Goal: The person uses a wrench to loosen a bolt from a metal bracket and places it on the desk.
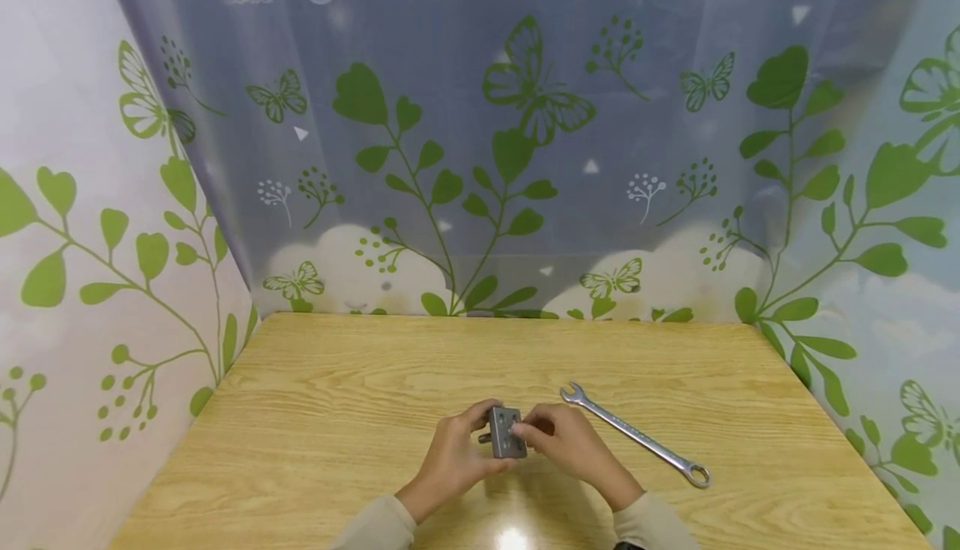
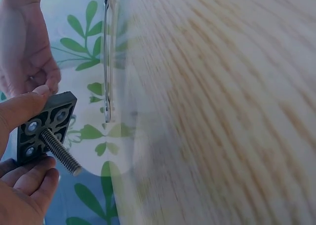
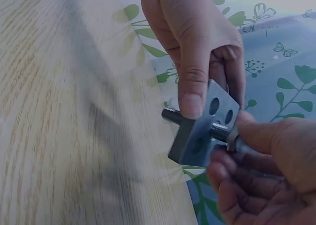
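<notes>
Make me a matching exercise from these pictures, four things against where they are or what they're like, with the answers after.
Column one:
1. Wrench
2. Left hand
3. Right hand
4. Plate

Column two:
A. Gripping the plate
B. Dark grey, with holes
C. Lying on the table, untouched
D. Pinching a threaded part

Right pairs: 1-C, 2-A, 3-D, 4-B

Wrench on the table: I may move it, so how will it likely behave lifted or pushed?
The wrench looks like solid metal, so it's probably stiff and fairly heavy. Its shiny, smooth surface may be slippery. Lying flat, it would likely slide rather than roll.
</notes>
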`<move>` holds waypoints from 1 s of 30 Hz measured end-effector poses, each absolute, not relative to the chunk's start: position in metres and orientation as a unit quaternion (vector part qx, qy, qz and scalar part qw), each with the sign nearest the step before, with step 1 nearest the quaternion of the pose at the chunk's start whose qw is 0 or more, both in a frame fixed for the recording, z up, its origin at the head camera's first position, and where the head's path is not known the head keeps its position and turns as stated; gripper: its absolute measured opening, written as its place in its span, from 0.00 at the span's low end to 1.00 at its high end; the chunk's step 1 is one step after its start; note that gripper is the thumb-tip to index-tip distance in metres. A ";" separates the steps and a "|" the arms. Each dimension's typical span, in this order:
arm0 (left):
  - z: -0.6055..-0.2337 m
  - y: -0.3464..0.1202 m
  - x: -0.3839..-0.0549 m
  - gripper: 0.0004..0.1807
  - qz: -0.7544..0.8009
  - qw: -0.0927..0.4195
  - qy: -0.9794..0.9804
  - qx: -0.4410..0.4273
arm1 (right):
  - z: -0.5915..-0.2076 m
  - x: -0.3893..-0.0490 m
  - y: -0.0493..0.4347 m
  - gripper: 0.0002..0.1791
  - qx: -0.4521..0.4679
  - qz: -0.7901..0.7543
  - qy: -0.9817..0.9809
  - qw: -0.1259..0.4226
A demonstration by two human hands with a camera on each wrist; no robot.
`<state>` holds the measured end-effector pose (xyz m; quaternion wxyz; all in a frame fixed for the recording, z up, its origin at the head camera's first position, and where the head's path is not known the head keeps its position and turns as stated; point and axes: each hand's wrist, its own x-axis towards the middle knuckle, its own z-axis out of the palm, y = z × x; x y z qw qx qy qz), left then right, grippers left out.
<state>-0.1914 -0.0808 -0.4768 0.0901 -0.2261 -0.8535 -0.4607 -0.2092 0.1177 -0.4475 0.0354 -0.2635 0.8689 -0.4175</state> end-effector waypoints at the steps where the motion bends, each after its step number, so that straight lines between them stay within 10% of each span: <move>1: -0.477 -0.081 -0.191 0.37 -0.458 0.090 -0.855 -0.225 | -0.448 -0.209 0.118 0.13 -0.272 -0.417 0.867 0.031; 30: -0.479 -0.079 -0.190 0.37 -0.462 0.085 -0.853 -0.227 | -0.448 -0.210 0.120 0.24 -0.244 -0.437 0.864 0.057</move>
